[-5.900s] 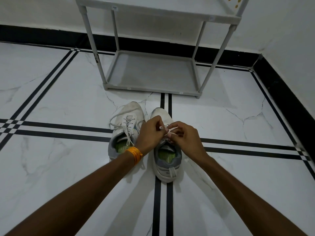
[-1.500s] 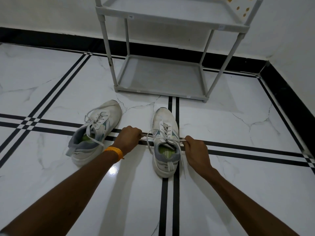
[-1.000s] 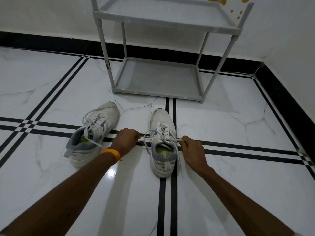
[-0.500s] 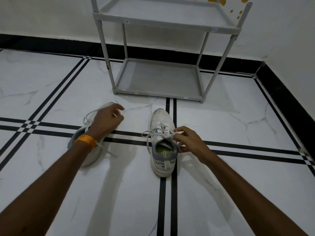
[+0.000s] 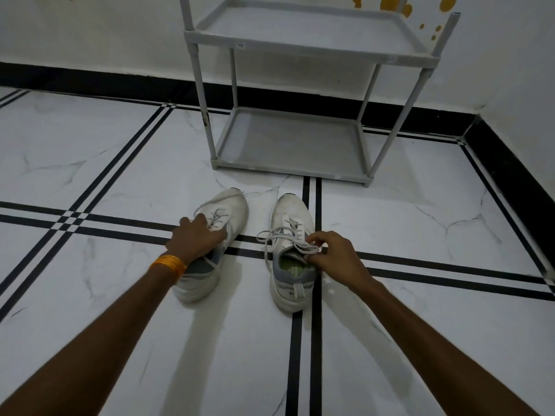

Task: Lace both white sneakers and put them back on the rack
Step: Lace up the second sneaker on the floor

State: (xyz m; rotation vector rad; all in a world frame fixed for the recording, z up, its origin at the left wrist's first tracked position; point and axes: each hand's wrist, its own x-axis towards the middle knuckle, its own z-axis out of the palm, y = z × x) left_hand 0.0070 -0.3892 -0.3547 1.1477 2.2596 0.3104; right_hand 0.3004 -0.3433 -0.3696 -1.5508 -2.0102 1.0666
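Observation:
Two white sneakers stand side by side on the marble floor, toes pointing at the rack. My left hand (image 5: 196, 237), with an orange band at the wrist, grips the left sneaker (image 5: 232, 207) over its tongue and collar. My right hand (image 5: 335, 256) pinches the tongue and collar of the right sneaker (image 5: 289, 210), whose tied laces (image 5: 271, 235) loop loosely to the left. The grey two-shelf rack (image 5: 288, 171) stands just beyond the toes with both shelves bare.
White walls with a black skirting (image 5: 90, 82) meet in a corner at the right. The floor is white marble crossed by black double lines (image 5: 310, 340). Orange dots (image 5: 390, 3) mark the wall behind the rack.
Both hands let go of the pulled lace ends. My left hand went over to the left sneaker and gripped it, bringing it closer to the right one. My right hand moved onto the right sneaker's collar.

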